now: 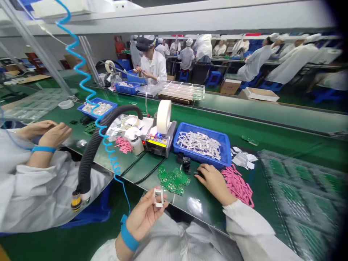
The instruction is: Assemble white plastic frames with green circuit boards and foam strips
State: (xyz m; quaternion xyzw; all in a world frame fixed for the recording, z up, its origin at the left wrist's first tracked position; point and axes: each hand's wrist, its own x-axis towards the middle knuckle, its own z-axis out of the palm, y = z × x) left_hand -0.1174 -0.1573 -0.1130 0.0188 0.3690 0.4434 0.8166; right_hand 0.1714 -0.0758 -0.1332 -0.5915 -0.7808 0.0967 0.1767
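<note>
My left hand (146,210), with a blue wrist strap, is closed on a small white rectangular plastic frame (159,204), held upright in front of the table's edge. My right hand (213,181) rests low at the tabletop with its fingers bent and apart; whether anything lies beneath them is hidden. Just left of its fingertips stands a black ribbed part (186,164). Green circuit boards (174,180) lie in a loose pile between my hands. Beside my right wrist is a heap of pink strips (239,185). A blue bin (230,146) behind holds many white frames.
A tape dispenser (159,145) with a white roll stands left of the bin. A black hose (91,145) and a blue coiled cord (108,145) hang at left, near a co-worker's hands (54,134). Clear trays (282,192) with green boards lie at right.
</note>
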